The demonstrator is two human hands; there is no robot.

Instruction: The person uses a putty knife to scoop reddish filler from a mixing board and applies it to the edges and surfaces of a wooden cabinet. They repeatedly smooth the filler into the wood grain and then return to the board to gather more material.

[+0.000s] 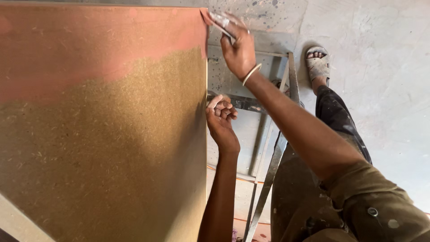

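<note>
A large particle board (103,134) fills the left of the head view, brown below and coated reddish-pink along its top. My left hand (220,120) rests against the board's right edge with the fingers curled and nothing in them. My right hand (238,50) reaches up to the board's top right corner, closed on a small flat metal scraper (220,23) smeared with the pink coating. A pale bangle sits on that wrist.
A metal frame stand (273,152) stands under and beside the board on a paint-spattered concrete floor (385,89). My sandalled foot (318,65) and trouser leg are to the right of the stand.
</note>
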